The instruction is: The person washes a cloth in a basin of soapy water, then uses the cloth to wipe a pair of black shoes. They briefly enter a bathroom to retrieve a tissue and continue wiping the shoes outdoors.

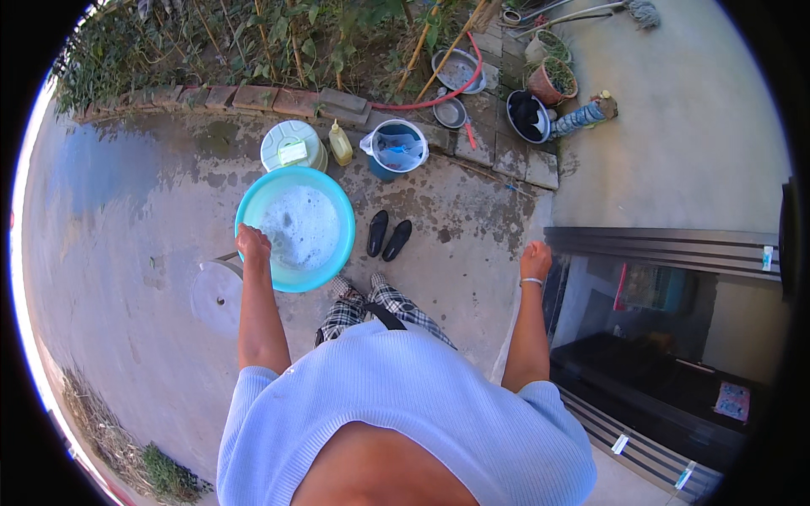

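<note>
A turquoise basin [333, 198] full of soapy water hangs above the wet concrete yard. My left hand [252, 242] grips its near-left rim and holds it up. My right hand [535, 259] is out to the right side, fingers curled, holding nothing, with a thin bracelet on the wrist. My legs in checked trousers and slippers [354, 288] stand just below the basin.
A pair of black shoes [387, 236] lies right of the basin. Behind it stand a pale green lidded bucket [291, 145], a yellow bottle [340, 143] and a blue pail [395, 148]. A white stool [217, 295] is at left. A doorway with metal tracks [666, 244] is at right.
</note>
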### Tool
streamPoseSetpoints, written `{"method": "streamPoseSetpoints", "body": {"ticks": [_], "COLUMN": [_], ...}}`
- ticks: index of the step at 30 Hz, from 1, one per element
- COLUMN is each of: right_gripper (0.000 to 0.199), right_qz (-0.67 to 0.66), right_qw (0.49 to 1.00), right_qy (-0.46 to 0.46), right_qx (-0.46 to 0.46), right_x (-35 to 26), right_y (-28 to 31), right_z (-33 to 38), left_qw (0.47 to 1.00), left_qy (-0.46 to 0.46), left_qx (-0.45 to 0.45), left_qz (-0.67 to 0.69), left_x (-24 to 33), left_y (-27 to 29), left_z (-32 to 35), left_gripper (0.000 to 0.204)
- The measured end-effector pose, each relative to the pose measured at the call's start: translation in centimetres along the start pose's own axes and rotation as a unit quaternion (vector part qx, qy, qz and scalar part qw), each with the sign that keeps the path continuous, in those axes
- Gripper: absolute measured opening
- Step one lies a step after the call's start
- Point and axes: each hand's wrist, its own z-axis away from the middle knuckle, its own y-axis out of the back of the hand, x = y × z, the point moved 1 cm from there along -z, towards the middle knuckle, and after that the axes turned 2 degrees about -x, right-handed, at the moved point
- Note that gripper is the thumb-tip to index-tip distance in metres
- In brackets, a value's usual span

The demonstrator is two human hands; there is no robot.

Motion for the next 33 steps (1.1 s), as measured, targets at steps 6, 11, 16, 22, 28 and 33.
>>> {"method": "streamPoseSetpoints", "body": {"ticks": [6,11,16,22,28,33], "right_gripper": [0.031,0.007,0.014,0.007,0.009,0.009], "right_qz": [0.186,-0.213,-0.258,-0.338,-0.404,-0.431], "right_qw": [0.873,0.604,0.548,0.598,0.702,0.718], "right_qy": [-0.321,-0.748,-0.758,-0.655,-0.517,-0.497], "right_qx": [-0.317,-0.175,-0.242,-0.313,-0.278,-0.230], "right_x": [15.3,21.8,25.1,29.0,33.8,37.3], "right_y": [1.2,3.9,0.1,-4.3,-8.0,-7.8], "right_z": [17.6,28.0,31.1,16.1,-0.3,-5.0], "left_qw": [0.966,0.923,0.910,0.877,0.848,0.853], "left_qy": [0.056,0.051,-0.006,-0.052,-0.112,-0.052], "left_qx": [-0.201,-0.282,-0.206,-0.227,-0.337,-0.394], "left_qz": [0.153,0.256,0.360,0.420,0.393,0.338], "left_x": [2.2,1.9,-0.7,-3.9,-4.1,-7.5], "left_y": [0.2,0.4,-0.7,-1.9,-5.9,-16.4], "left_z": [0.5,5.0,7.7,11.6,11.3,10.4], "left_gripper": [0.051,0.068,0.071,0.043,0.029,0.027]}}
